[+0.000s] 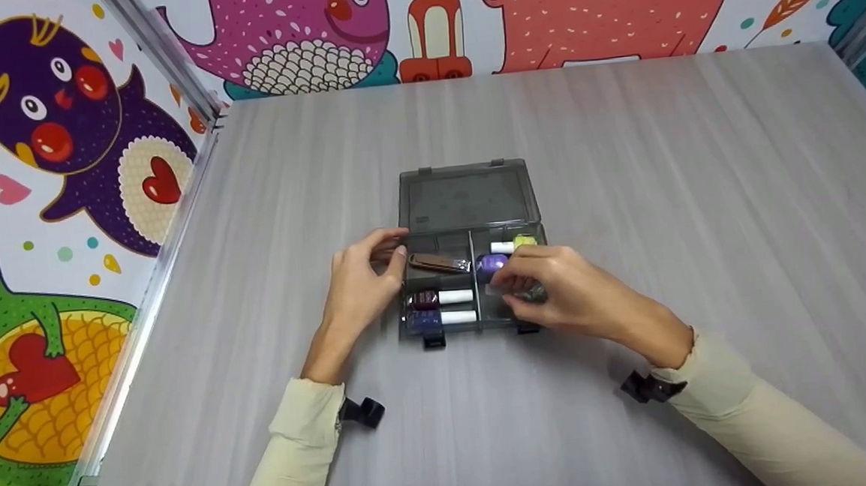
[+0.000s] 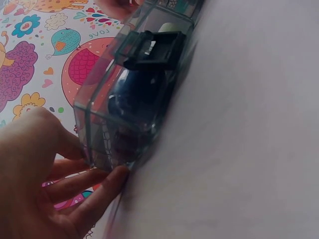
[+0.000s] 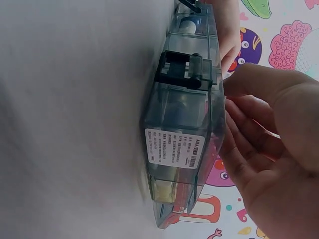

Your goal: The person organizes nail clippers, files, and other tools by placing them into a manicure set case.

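Note:
A smoky clear storage box [image 1: 402,327] lies with its lid [image 1: 468,196] folded back. My left hand [image 1: 364,277] holds its left end, thumb and fingertips at the wall. In its left half are a brown nail clipper [image 1: 438,263], a dark red nail polish bottle [image 1: 425,299] and a navy nail polish bottle [image 1: 425,320]. A purple nail polish bottle [image 1: 490,264] and a yellow one [image 1: 525,241] lie in the right half. Over that half my right hand [image 1: 567,287] has curled fingers about a small greyish clear item [image 1: 534,293], mostly hidden; I cannot tell its kind.
The box rests on a grey wood-grain table [image 1: 481,420]. Walls with cartoon prints [image 1: 300,33] stand behind and to the left, along a metal frame [image 1: 166,56]. Two black latches [image 1: 434,339] stick out at the box's front. A white label [image 3: 174,148] is on its side.

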### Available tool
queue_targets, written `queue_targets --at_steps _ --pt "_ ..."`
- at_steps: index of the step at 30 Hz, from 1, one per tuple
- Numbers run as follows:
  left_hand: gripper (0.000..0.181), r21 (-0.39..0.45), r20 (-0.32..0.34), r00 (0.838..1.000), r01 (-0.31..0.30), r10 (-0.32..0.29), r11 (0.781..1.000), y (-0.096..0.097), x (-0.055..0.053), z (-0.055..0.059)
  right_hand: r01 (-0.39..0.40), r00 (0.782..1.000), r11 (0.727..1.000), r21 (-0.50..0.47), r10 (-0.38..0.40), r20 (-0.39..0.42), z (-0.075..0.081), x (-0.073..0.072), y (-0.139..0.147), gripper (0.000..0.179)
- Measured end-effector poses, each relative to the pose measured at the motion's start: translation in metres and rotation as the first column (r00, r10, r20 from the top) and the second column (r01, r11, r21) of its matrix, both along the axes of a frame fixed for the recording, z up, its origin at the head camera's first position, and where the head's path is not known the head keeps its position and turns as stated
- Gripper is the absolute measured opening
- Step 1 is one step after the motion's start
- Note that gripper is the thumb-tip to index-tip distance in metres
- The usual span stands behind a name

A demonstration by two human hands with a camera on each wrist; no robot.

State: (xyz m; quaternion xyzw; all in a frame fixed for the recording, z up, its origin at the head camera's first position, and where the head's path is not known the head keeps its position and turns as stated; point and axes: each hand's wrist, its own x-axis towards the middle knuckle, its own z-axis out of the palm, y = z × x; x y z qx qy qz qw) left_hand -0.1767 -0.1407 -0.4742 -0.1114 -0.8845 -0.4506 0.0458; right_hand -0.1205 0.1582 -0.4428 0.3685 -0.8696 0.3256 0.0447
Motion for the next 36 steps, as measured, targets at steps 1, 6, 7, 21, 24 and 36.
queue_targets --at_steps 1,6,7,21,24,36 --pt "0.030 0.000 -0.001 1.000 0.000 0.000 1.000 0.000 0.000 0.000 0.000 1.000 1.000 0.003 0.000 0.001 0.000 0.000 0.000 0.017" --pt "0.030 -0.002 0.003 1.000 0.002 -0.002 1.000 0.000 0.000 0.000 0.006 1.000 1.000 0.024 -0.006 -0.002 0.000 0.000 0.001 0.018" --pt "0.031 -0.001 0.005 1.000 0.003 -0.003 1.000 0.000 0.000 0.000 0.008 1.000 1.000 0.028 -0.008 -0.001 0.000 0.000 0.001 0.018" --pt "0.032 -0.024 0.018 1.000 0.006 -0.005 1.000 0.000 0.000 0.000 0.052 0.998 0.998 -0.042 -0.053 -0.021 -0.001 -0.010 0.012 0.015" --pt "0.032 -0.020 0.017 1.000 0.008 -0.008 1.000 0.000 -0.001 0.000 0.100 0.995 0.991 -0.092 -0.101 -0.011 -0.001 -0.015 0.018 0.016" --pt "0.033 0.006 0.021 1.000 -0.015 0.015 1.000 0.001 0.000 -0.001 0.404 0.914 0.906 -0.123 -0.394 0.100 -0.007 -0.042 0.048 0.016"
